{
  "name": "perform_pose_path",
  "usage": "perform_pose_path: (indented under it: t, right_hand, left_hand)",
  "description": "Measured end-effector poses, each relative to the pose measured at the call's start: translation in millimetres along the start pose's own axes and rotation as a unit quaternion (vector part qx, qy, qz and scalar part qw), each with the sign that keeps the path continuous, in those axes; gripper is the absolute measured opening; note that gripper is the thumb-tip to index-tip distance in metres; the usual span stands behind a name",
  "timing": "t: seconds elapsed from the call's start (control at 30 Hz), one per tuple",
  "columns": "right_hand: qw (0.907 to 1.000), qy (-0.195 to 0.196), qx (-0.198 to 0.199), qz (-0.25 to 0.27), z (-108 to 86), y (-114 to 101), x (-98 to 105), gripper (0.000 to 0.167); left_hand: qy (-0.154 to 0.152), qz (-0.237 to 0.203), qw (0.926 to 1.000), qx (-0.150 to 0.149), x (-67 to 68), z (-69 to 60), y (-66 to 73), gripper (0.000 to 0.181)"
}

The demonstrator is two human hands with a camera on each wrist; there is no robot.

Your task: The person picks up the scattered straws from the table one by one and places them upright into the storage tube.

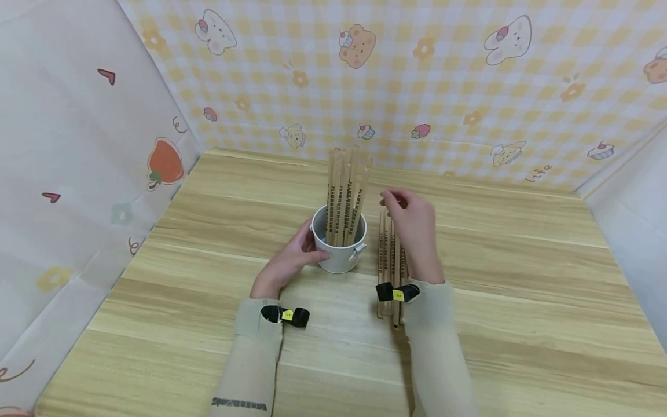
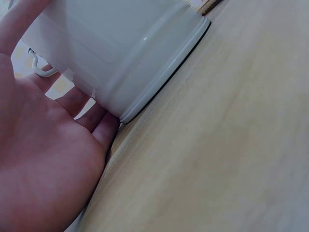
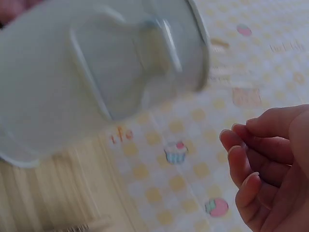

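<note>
A small white metal bucket (image 1: pixel 339 262) stands upright on the table, holding several long brown paper-wrapped straws (image 1: pixel 339 200) printed with dark letters. My left hand (image 1: pixel 292 255) grips the bucket's left side, thumb across the front and fingers round the back; the left wrist view shows its palm (image 2: pixel 43 154) beside the bucket wall (image 2: pixel 106 53). To the right of the bucket, more wrapped straws (image 1: pixel 385 258) lie side by side, partly hidden under my right hand (image 1: pixel 417 226). In the right wrist view the right hand's fingers (image 3: pixel 241 166) are loosely bent with nothing visible between them.
A wood-grain table (image 1: pixel 521 301) carries everything. Behind it rises a yellow checked cloth (image 1: pixel 448 81) with cartoon prints, and a white printed cloth (image 1: pixel 78 145) hangs at the left. The bucket's wire handle (image 1: pixel 358 250) hangs on its right side.
</note>
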State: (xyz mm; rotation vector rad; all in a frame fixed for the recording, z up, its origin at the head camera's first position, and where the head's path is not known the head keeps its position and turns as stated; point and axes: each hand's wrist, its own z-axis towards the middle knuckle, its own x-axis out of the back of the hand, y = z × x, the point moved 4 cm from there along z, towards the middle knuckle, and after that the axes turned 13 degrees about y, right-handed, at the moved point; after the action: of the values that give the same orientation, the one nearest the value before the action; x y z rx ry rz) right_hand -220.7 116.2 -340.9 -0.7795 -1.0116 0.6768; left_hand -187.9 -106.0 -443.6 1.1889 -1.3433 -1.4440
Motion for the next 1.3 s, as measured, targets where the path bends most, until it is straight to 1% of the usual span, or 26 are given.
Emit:
perform_pose_path:
  t: [0.07, 0.23, 0.4, 0.57, 0.7, 0.87, 1.0, 1.17, 1.3]
  right_hand:
    - [0.9999, 0.004, -0.015, 0.002, 3.0, 7.3, 6.4, 0.029]
    - [0.9993, 0.018, -0.034, 0.003, 8.4, 23.9, 20.5, 0.033]
    - [0.9983, 0.006, -0.057, -0.003, 11.0, 38.3, 28.1, 0.033]
    - [0.9965, -0.016, -0.078, -0.025, 13.0, 51.4, 34.1, 0.032]
    - [0.9928, -0.048, -0.103, -0.037, 13.6, 66.5, 36.7, 0.038]
    - [0.9853, -0.089, -0.136, -0.054, 12.8, 91.3, 37.0, 0.044]
    - [0.9778, -0.119, -0.155, -0.078, 10.5, 108.1, 36.8, 0.049]
    - [0.9726, -0.147, -0.156, -0.09, 8.5, 116.4, 34.0, 0.047]
    - [0.9695, -0.155, -0.158, -0.106, 7.2, 117.8, 31.8, 0.04]
  left_hand:
    - [0.0, 0.001, 1.0, 0.0, -0.1, 0.3, -0.4, 0.086]
    - [0.0, 0.005, 1.0, 0.0, 0.1, 1.3, -1.1, 0.086]
    - [-0.001, 0.008, 1.0, -0.002, 0.3, 1.7, -0.2, 0.085]
    - [-0.001, 0.007, 1.0, -0.001, 0.6, 1.6, -0.4, 0.084]
    - [-0.001, 0.007, 1.0, 0.0, 0.8, 1.4, -0.7, 0.085]
    - [-0.001, 0.004, 1.0, 0.0, 0.9, 0.9, -1.2, 0.085]
    - [0.003, 0.007, 1.0, 0.003, 0.7, 0.3, -1.3, 0.085]
    - [0.007, 0.01, 0.9999, 0.006, 0.5, -0.2, -1.5, 0.085]
    - [0.007, 0.009, 0.9999, 0.01, 0.7, -0.2, -1.5, 0.085]
